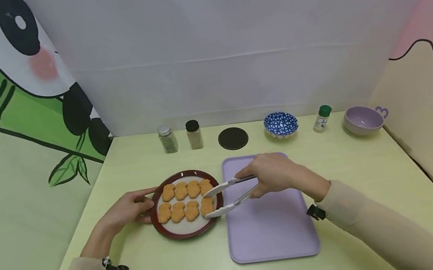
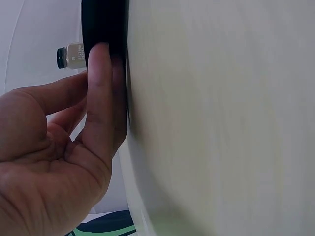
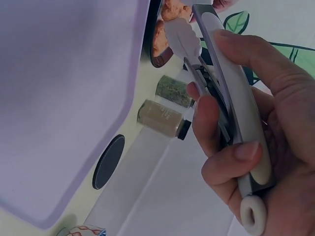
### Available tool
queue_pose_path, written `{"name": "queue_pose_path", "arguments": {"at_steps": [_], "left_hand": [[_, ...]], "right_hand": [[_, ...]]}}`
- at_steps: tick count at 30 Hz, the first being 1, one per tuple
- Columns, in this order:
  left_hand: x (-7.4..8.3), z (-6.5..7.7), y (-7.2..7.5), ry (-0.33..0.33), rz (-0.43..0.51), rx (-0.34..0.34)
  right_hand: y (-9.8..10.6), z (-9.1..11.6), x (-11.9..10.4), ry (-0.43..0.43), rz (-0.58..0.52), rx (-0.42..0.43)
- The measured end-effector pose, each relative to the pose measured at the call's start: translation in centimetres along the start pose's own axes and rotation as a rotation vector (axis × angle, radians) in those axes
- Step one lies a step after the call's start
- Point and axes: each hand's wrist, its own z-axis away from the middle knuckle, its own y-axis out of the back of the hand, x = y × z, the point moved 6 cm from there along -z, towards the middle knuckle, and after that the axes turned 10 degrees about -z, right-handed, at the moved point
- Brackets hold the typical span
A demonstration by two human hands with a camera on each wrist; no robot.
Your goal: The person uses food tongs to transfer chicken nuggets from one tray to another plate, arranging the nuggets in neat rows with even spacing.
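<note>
A round plate point(image 1: 190, 235) with a dark red-brown rim carries two rows of golden-brown, bear-shaped nuggets point(image 1: 177, 212). My left hand point(image 1: 126, 210) holds the plate's left edge, and in the left wrist view its fingers point(image 2: 100, 93) lie against the dark rim. With my right hand point(image 1: 271, 173) I grip a pair of tongs point(image 3: 241, 108) by the handles. Their pale scalloped tips reach over the plate's right side, spread on either side of the rightmost nugget point(image 1: 207, 205) in the front row. The right forearm passes above the lavender tray point(image 1: 272, 234).
Along the back stand a jar of green herbs point(image 1: 168, 140), a black-capped seasoning jar point(image 1: 194, 136), a dark round coaster point(image 1: 233, 138), a blue patterned bowl point(image 1: 280, 125), a green-capped shaker point(image 1: 322, 120) and a purple bowl point(image 1: 361, 121) with a heart-shaped handle. A white cloth backdrop point(image 1: 228, 48) hangs behind.
</note>
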Motion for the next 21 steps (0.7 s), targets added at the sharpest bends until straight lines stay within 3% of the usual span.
{"name": "queue_pose_path", "arguments": {"at_steps": [8,21], "left_hand": [[0.11,0.05,-0.03,0.0,0.029,-0.008],[0.15,0.06,-0.03,-0.003,0.025,0.003]], "right_hand": [[0.12,-0.66,-0.87,0.024,-0.025,-0.021],[0.08,-0.74,-0.92,-0.029,-0.06,-0.046]]}}
